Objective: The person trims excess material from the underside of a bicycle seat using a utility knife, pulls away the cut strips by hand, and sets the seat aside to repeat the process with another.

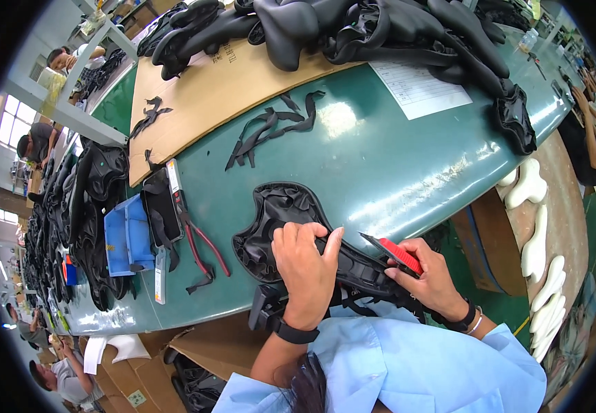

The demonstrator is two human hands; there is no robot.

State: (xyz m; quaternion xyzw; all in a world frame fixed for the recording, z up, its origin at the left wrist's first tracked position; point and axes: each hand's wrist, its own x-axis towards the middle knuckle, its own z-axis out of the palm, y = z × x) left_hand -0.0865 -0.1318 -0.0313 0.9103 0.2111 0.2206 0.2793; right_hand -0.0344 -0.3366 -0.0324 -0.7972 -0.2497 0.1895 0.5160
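A black bicycle saddle (325, 220) lies upside down at the table's near edge, its gathered cover edge facing up. My left hand (305, 268) is over its middle, fingers curled onto the black material and thumb raised; the fingertips are partly hidden. In my right hand (437, 279) is a red utility knife (401, 256), with its dark blade pointing left toward the saddle. The fingers are wrapped round the handle, and the blade tip is apart from my left thumb. The saddle's narrow end runs right, below the knife.
Red-handled pliers (191, 227) lie left, beside a blue bin (128, 235). Black scraps (270, 132) lie farther off. Black saddles (291, 31) are heaped on cardboard (201, 89) behind, near a paper sheet (422, 89). White foam pieces (535, 241) stand right. Other people work around.
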